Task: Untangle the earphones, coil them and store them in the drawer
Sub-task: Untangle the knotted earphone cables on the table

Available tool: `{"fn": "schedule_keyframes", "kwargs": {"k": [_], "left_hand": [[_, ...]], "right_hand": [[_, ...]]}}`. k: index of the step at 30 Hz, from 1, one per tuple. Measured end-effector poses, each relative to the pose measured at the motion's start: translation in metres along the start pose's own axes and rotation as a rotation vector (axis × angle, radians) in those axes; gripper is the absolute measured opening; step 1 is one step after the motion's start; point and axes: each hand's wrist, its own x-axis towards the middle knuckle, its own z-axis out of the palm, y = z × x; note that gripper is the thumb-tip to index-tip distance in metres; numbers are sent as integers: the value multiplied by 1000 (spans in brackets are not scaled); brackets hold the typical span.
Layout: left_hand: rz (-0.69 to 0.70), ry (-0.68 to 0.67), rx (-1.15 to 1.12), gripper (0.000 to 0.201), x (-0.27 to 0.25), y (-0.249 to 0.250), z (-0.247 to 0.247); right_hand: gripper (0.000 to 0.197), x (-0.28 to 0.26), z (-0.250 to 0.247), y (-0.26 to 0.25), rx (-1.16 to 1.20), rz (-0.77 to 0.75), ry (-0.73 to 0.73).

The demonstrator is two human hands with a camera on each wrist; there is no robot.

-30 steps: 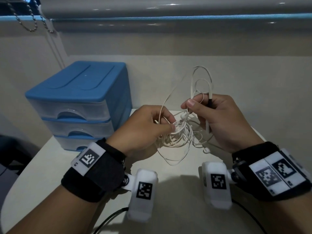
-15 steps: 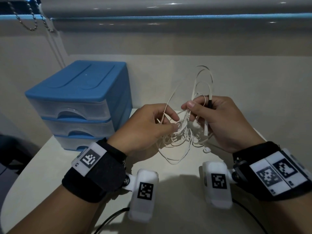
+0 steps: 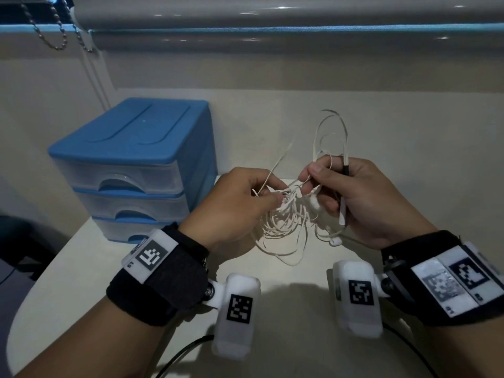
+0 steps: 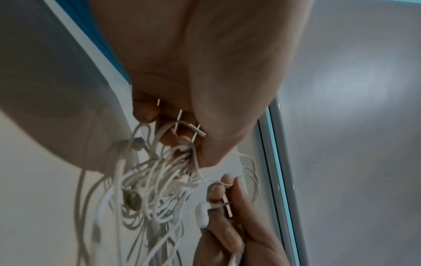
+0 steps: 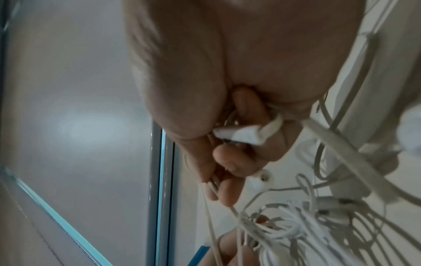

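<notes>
A tangle of white earphones (image 3: 286, 222) hangs between both hands above the pale table (image 3: 81, 255). My left hand (image 3: 245, 197) pinches the knotted cords at the tangle's top, seen close in the left wrist view as a bunch of earphones (image 4: 159, 176) under its fingertips (image 4: 145, 113). My right hand (image 3: 346, 195) grips several strands with its thumb and curled fingers (image 5: 230, 162), and one earbud (image 3: 315, 204) sits against its palm. Cord loops (image 3: 335, 132) rise above the right hand. A blue three-drawer unit (image 3: 131, 170) stands to the left, all drawers closed.
A wall and a window sill with a rolled blind (image 3: 272, 28) rise behind the table. A bead chain (image 3: 51, 36) hangs at top left. A black cable (image 3: 185, 356) runs off the table's near edge. The table's left edge curves by the drawer unit.
The hands have drawn slightly apart and the right hand has lifted a strand out of the tangle. The upper loops swayed, and the bundle hangs a little looser.
</notes>
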Motion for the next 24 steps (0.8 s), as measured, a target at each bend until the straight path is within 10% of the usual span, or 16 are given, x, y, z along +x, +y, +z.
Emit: {"fn": "schedule_keyframes", "kwargs": {"k": [15,24], "left_hand": [[41,-144,-95,34,-7,10,1],[93,97,-109,11,-3,5,1]], "right_hand": [[18,-1,3,-3,74,95,-52],[17,-4,5,-5,174,100,-38]]}}
